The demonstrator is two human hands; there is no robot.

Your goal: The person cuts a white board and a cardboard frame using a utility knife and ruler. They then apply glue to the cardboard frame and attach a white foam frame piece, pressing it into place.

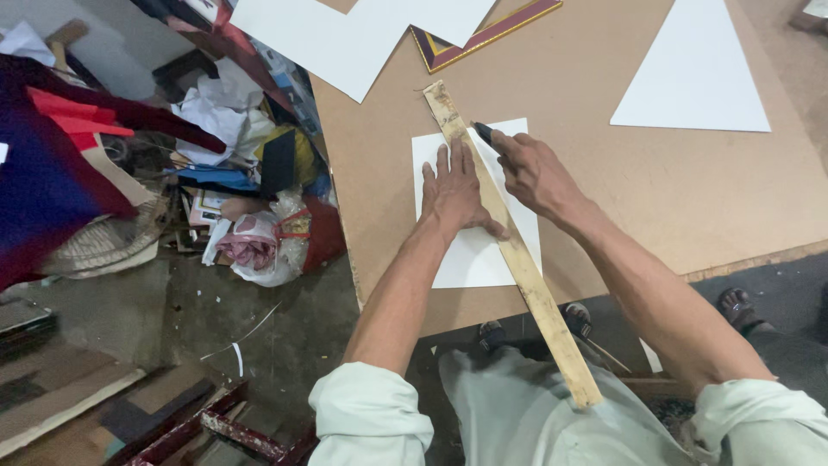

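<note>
A white rectangular sheet (473,255) lies on a brown board table (604,173). A long worn wooden straightedge (535,293) runs diagonally across the sheet, its near end past the table's front edge over my lap. My left hand (454,188) presses flat on the sheet and the straightedge, fingers spread. My right hand (532,171) grips a dark cutting knife (483,132), its tip against the straightedge's right side near the sheet's top edge.
More white sheets lie at the table's far left (345,39) and a white triangle (694,73) at the far right. A dark red picture-frame corner (483,34) sits at the back. Cluttered bags, paper and frame pieces (250,242) cover the floor at left.
</note>
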